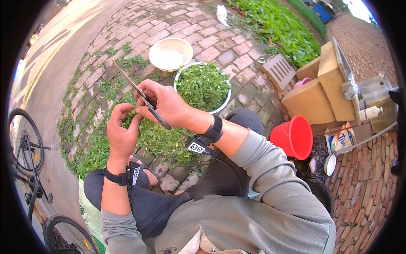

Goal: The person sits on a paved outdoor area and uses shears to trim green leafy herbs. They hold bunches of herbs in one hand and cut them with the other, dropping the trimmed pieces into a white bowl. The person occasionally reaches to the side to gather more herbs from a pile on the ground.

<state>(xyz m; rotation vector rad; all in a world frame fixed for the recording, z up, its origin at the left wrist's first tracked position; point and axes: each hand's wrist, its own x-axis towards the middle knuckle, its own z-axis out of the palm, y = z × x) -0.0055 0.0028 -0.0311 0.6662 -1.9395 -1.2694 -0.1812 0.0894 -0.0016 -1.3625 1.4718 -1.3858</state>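
My right hand (169,103) grips a pair of scissors (128,77) with dark, worn blades that point up and to the left. The fingers of my left hand (123,136) pinch a small green sprig (129,116), partly hidden by them, right beside my right fingertips. Below my hands, a loose pile of leafy greens (161,136) lies on the brick paving. Just beyond my right hand stands a white-rimmed basin (225,103) heaped with cut greens (203,84). Behind it sits a cream plastic basin (171,54).
To the right are a red bucket (290,136), a yellowish sink block (309,100) and a slotted slab (279,71). A bicycle (31,165) is at the left, near a pale sack (90,209). A white cat (222,14) is on the paving beside a green plant bed (279,25).
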